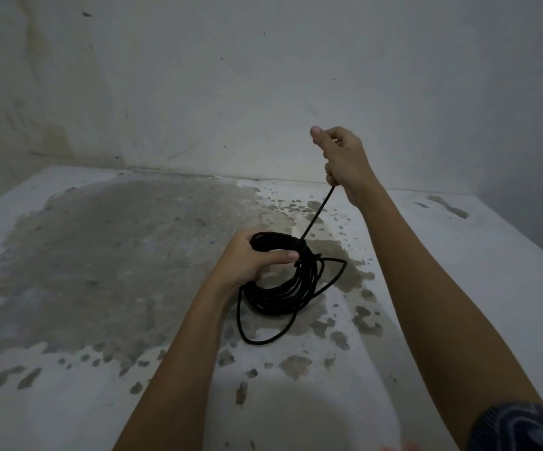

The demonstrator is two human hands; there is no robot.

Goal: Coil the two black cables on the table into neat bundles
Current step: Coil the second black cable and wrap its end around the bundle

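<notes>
- wall [263, 76] behind, pale w/ scuffs and stains; we see it meet the table's far edge
- table [84, 255]: white top w/ a big grey patch left of centre; small flecks (grey on white) spread to the right
- black cable [283, 288] near table centre, mostly wound into a round coil held tilted; we can't tell if its lower edge touches the top; a loose loop [263, 340] sags toward us
- left hand [247, 262]: fingers and thumb curled round the coil's upper-left side, thumb across the front
- right hand [341, 157] raised well above the coil; fingers fisted on the free strand [317, 216], which runs taut down-left to the coil's top
- patterned sleeve [524, 428], bottom-right corner
</notes>
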